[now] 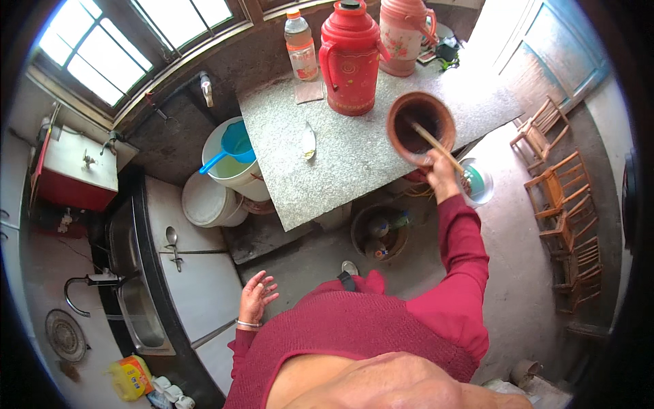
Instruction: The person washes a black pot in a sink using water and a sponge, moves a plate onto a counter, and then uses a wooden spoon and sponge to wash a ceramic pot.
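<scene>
Over the right part of the grey stone counter is a deep brown clay bowl, its dark mouth facing up. A wooden stick leans in it and sticks out past the near rim. My right hand is closed at that near rim, with the stick crossing by the thumb. Whether the fingers grip the stick as well is hard to see. My left hand hangs low beside my body, fingers apart, holding nothing, with a bracelet at its wrist.
A red thermos, a pink flowered thermos and a bottle stand behind. Left are a white bucket with a blue dipper and a steel sink. A basin sits under the counter; wooden chairs line the right.
</scene>
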A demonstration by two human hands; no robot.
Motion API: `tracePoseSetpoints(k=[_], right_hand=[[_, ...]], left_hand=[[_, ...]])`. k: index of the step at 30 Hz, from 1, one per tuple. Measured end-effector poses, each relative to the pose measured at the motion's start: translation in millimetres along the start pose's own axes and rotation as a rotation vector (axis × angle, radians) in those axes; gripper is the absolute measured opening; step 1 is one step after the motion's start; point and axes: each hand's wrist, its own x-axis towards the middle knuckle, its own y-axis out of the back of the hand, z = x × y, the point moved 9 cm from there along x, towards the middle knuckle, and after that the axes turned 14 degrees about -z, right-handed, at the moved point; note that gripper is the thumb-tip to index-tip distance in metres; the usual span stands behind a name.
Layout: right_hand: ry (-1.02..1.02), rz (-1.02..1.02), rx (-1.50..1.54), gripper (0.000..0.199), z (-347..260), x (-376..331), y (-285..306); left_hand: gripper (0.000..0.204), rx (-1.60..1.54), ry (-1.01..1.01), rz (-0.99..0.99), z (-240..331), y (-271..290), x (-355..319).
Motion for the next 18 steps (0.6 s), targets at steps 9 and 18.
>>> tracePoseSetpoints(k=[9,18], right_hand=[[-0.494,-0.613,-0.132,0.011,153,-178,-185],[-0.957,-1.182,-0.400,0.005,327,-400,-397]], left_hand=[[0.051,0.108,-0.222,-0.142,23,1,-61],[0.084,0.077,-0.700,0.259,14,86,-241]])
